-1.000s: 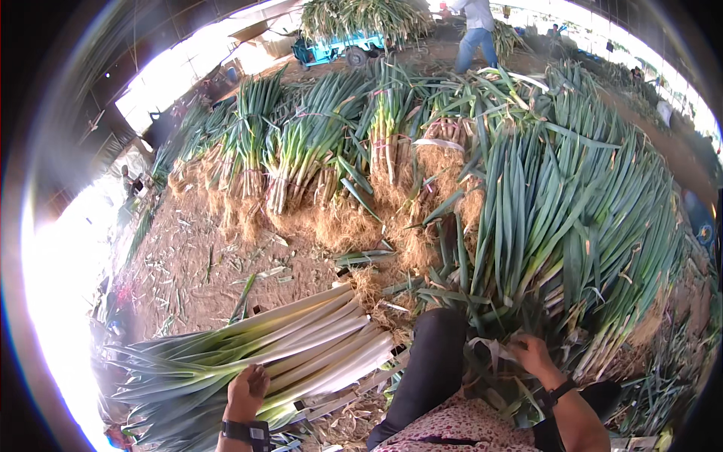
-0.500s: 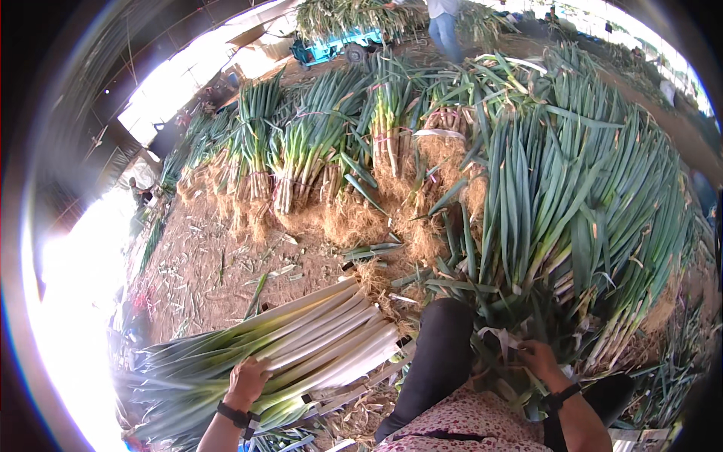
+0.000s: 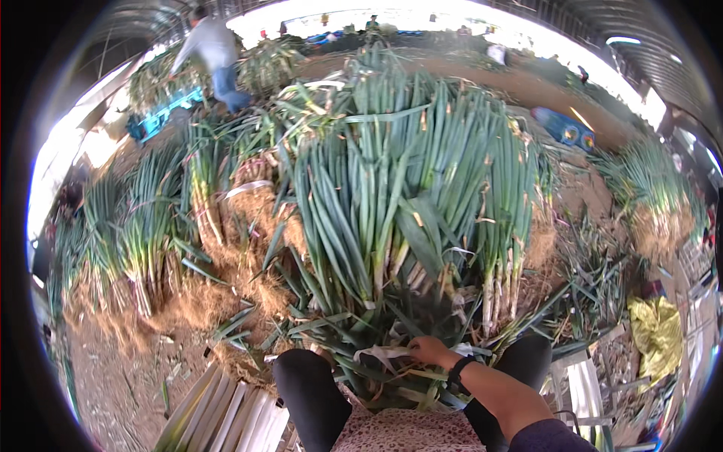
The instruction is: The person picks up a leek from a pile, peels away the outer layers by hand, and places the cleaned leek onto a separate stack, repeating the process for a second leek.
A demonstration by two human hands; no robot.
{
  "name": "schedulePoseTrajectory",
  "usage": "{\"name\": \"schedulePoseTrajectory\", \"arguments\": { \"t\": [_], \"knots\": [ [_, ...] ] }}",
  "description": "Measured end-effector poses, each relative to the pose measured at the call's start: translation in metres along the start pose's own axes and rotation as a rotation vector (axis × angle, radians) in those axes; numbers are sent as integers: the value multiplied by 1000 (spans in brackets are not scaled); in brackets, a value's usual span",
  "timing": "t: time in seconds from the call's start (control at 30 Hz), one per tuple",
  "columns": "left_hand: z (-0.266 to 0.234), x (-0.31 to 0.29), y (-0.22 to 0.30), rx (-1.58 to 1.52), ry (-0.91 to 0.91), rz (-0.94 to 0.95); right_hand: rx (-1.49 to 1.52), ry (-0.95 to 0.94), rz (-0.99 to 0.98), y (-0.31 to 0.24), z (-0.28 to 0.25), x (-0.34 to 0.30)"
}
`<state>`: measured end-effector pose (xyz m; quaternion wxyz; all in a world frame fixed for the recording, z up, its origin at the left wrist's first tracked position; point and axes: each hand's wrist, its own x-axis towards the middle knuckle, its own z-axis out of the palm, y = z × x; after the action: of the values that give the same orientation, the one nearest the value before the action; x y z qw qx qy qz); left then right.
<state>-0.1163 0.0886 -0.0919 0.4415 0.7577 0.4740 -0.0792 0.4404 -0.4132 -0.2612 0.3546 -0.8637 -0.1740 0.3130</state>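
My right hand (image 3: 431, 351) reaches in between my knees, its fingers curled together among green leaf scraps (image 3: 369, 377). A pale, whitish strip of leaf (image 3: 382, 353) lies at its fingertips; whether anything is pinched there is hard to make out. Just beyond stands a big heap of long green onions (image 3: 422, 181), dark leaves upward and pale stems low. At the lower left, cleaned white green-onion stalks (image 3: 226, 414) lie side by side, cut off by the picture's lower edge. My left hand is out of the picture.
Tied green-onion bundles (image 3: 147, 233) with shaggy roots stand at the left. A yellow sack (image 3: 654, 339) lies at the right, below another bundle (image 3: 663, 211). Behind the heap are a blue object (image 3: 561, 128) and, far left, a person (image 3: 211, 56) beside a blue cart (image 3: 166, 113).
The view has swung to the right. My left hand, earlier on the white stalks, has left the picture. My right hand stays among the leaf scraps. The person behind has moved.
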Motion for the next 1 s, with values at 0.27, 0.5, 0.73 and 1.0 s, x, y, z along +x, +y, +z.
{"name": "schedulePoseTrajectory", "arguments": {
  "t": [0.27,0.5,0.73,1.0],
  "knots": [
    [-20,20,26,459,-101,-75,-138,324,41,123,-33,5],
    [26,-9,110,888,10,-379,-135,278,122,116,-30,6],
    [-32,56,48,1046,-188,127,-158,336,-24,163,-11,23],
    [130,128,368,-147,98,583,91,389,276,108,-33,23]
  ]
}}
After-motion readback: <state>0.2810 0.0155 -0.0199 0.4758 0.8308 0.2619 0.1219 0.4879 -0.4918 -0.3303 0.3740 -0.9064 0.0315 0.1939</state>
